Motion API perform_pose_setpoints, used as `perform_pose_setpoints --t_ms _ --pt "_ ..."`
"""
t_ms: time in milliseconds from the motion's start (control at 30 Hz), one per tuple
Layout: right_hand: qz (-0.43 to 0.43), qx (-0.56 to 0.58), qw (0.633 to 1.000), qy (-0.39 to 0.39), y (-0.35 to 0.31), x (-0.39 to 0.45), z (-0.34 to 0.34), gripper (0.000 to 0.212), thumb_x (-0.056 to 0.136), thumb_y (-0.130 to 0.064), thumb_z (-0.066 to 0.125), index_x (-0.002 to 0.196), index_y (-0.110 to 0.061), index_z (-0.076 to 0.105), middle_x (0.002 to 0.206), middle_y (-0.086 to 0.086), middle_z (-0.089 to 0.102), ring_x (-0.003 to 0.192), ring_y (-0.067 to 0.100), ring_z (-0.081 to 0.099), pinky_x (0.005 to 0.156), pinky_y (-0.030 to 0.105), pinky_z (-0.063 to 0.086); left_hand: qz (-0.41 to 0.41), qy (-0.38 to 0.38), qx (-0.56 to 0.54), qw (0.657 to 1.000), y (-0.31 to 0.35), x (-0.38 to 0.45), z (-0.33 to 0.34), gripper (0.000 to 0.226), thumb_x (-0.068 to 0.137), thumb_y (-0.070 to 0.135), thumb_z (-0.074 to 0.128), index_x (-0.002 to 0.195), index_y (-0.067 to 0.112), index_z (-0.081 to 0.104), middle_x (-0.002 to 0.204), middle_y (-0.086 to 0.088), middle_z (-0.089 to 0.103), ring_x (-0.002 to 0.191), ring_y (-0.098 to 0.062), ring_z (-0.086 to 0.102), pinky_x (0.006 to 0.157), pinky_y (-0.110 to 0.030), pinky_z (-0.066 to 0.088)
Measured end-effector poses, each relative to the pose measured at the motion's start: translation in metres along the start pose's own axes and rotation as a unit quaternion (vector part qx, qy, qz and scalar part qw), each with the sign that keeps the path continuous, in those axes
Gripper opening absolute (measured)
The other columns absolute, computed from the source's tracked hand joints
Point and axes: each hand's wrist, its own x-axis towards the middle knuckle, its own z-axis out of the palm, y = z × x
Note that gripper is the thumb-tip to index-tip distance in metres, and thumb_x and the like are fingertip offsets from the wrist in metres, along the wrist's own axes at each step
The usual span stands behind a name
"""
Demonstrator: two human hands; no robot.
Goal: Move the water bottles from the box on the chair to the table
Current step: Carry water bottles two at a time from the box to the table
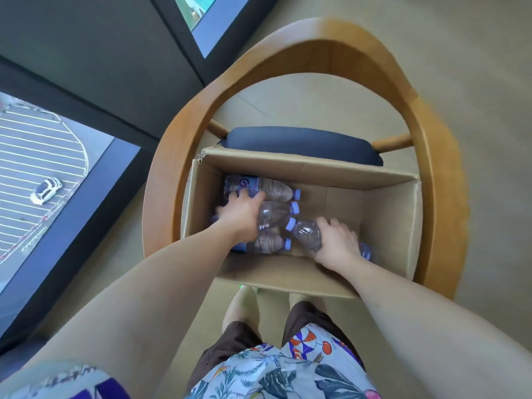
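Under both hands sits the box [388,203] on the chair [431,156]. Left hand [240,216] wraps one of three stacked bottles [276,190]; right hand [338,240] grips a loose bottle [306,233] by its body, likely lifting two per trip.

purple bottle label [244,184] too blurred to read.

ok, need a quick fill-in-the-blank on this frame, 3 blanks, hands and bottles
1. The cardboard box sits on a wooden ____.
2. The bottles in the box all lie on their ____.
3. The right hand grips a bottle whose cap is coloured ____.
The left hand reaches among the other bottles.

Missing words: chair; sides; purple
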Motion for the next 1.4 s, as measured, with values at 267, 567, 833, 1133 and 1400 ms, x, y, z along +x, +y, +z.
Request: perform_pose_setpoints --t_ms 267,567,833,1133,1400 --pt "0.021 0.228 0.974 -0.002 -0.019 -0.038 -0.067 0.076 0.049 -0.022 0.080 0.116 -0.033 0.046 0.100 -0.006 0.064 0.090 0.026 0.063 0.070 0.030 0.048 -0.057 -0.089 -0.412 0.905 0.000 -0.049 -0.070 0.086 0.046 0.002 0.079 0.124 0.031 0.056 0.113 -0.008 0.066 0.093 -0.026 0.071 0.072 -0.041 0.065" --pt "-0.046 0.489 0.871 -0.010 -0.071 -0.073 -0.153 0.070 0.046 -0.009 0.085 0.108 -0.011 0.051 0.113 0.018 0.072 0.096 0.030 0.072 0.085 0.044 0.060 0.040 -0.144 -0.682 0.715 -0.002 -0.120 -0.107 0.064 0.055 -0.005 0.060 0.115 0.014 0.070 0.116 -0.020 0.074 0.103 -0.038 0.073 0.087 -0.057 0.059" --pt "-0.209 0.546 0.798 -0.146 -0.144 -0.100 -0.219 0.054 0.079 -0.006 0.080 0.128 -0.001 0.058 0.119 0.028 0.070 0.103 0.045 0.071 0.097 0.059 0.055 0.083 0.044 -0.813 0.575 -0.020 -0.189 -0.141 0.055 0.078 0.016 0.084 0.128 0.005 0.062 0.116 -0.022 0.072 0.096 -0.035 0.073 0.080 -0.046 0.062" --pt "-0.248 0.551 0.747 -0.279 -0.242 -0.168 -0.199 0.050 0.092 -0.006 0.069 0.136 0.008 0.052 0.120 0.030 0.056 0.107 0.044 0.059 0.104 0.058 0.048 -0.002 0.230 -0.832 0.505 -0.073 -0.295 -0.125 0.032 0.083 0.004 0.073 0.112 0.002 0.061 0.098 -0.026 0.066 0.087 -0.038 0.066 0.083 -0.047 0.056" --pt "-0.309 0.392 0.764 -0.409 -0.310 -0.283 -0.128 0.036 0.091 -0.013 0.065 0.124 0.000 0.056 0.093 0.021 0.066 0.073 0.033 0.068 0.063 0.038 0.059 -0.040 0.367 -0.831 0.417 -0.110 -0.440 -0.032 0.036 0.081 0.005 0.073 0.115 -0.002 0.063 0.105 -0.029 0.063 0.100 -0.043 0.062 0.102 -0.058 0.048"
